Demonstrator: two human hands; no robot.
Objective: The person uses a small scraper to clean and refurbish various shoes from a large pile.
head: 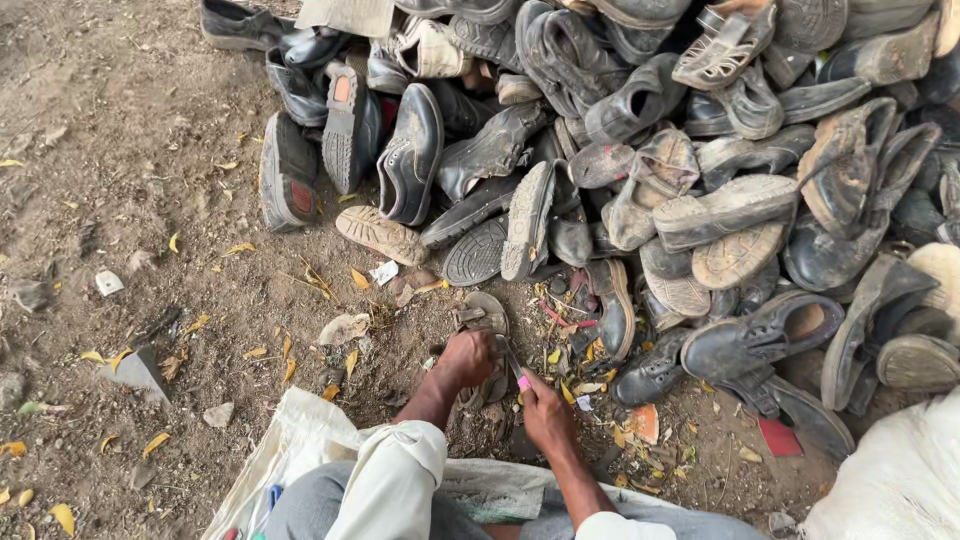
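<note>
Left hand (466, 358) clenched on worn sandal (484, 318), on dirt ground (150, 150), centre frame. Right hand (545, 412) grasping small tool (515, 366) against it. Shoe pile (650, 150) at 1 o'clock.

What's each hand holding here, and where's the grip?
The left hand presses down on a worn sandal on the ground, gripping its near end. The right hand holds a small tool by its handle, tip at the sandal.
</note>
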